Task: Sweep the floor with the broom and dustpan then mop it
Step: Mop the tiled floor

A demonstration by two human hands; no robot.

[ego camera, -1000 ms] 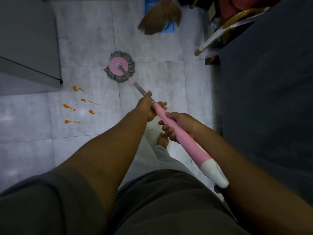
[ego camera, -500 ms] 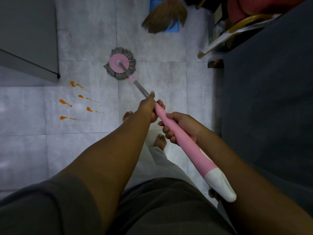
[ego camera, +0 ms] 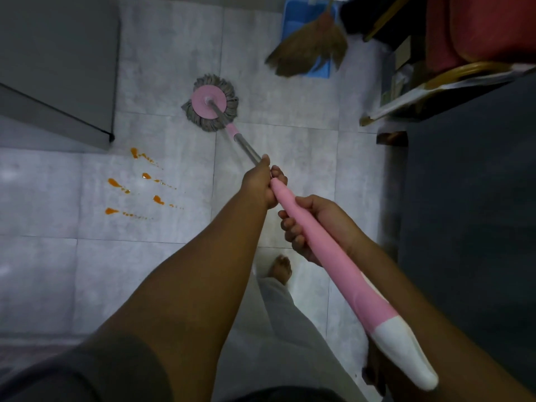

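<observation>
Head view: left hand [ego camera: 259, 184] and right hand [ego camera: 320, 224] grip smooth, seemingly plastic mop handle [ego camera: 348, 278].

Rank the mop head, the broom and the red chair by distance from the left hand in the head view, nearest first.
1. Mop head, just ahead on the floor.
2. Broom, farther ahead, to the right.
3. Red chair, far top-right corner.

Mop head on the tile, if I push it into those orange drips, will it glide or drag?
The mop head probably drags: its grey strands splay out flat, so they likely flop and trail. The handle runs straight through the left hand and right hand, so it seems stiff enough to steer.
</observation>
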